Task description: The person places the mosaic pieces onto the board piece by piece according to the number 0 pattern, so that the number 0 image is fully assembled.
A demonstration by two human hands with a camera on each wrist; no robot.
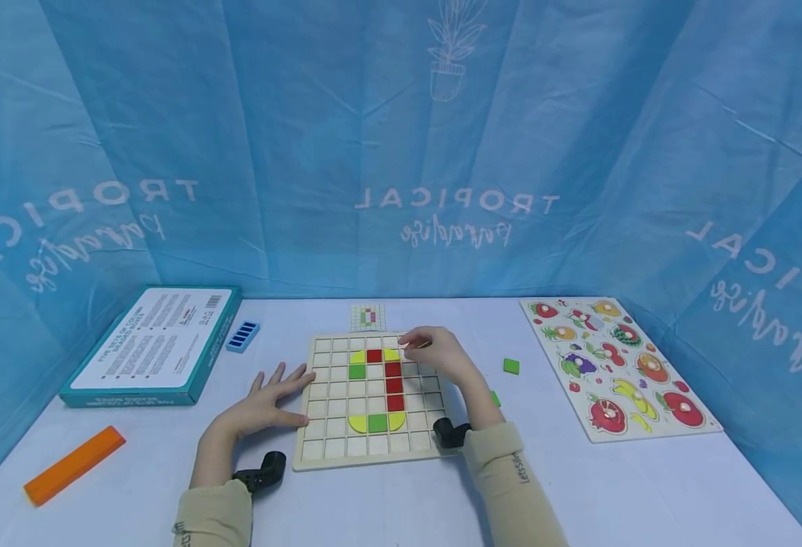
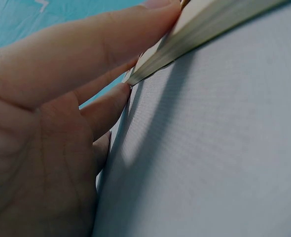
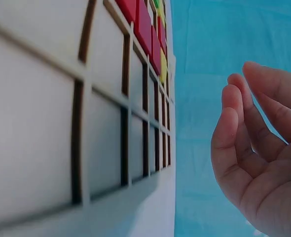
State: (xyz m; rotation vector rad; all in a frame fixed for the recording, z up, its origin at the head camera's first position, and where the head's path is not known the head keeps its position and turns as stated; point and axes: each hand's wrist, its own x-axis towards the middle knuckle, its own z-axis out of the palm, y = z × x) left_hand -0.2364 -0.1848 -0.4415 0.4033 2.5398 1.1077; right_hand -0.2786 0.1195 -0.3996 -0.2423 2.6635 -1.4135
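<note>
A wooden grid board (image 1: 332,448) lies on the table, with coloured pieces set in its squares. Red squares (image 1: 394,386) run down the right of the pattern, and another red one sits at its top. Green squares (image 1: 377,423) fill two cells, while rounded yellow pieces (image 1: 357,424) mark the corners. My left hand (image 1: 264,403) has its fingers spread, the tips touching the board's left edge. Over the board's far side, my right hand (image 1: 438,353) hovers by the upper right yellow piece (image 1: 391,354). Its fingers are loosely bent, and nothing shows between them in the right wrist view.
A small pattern card (image 1: 368,317) lies behind the board. Loose green squares (image 1: 511,366) lie to the right, before a fruit puzzle board (image 1: 578,395). On the left are a teal box (image 1: 150,342), a small blue case (image 1: 242,336) and an orange bar (image 1: 74,466).
</note>
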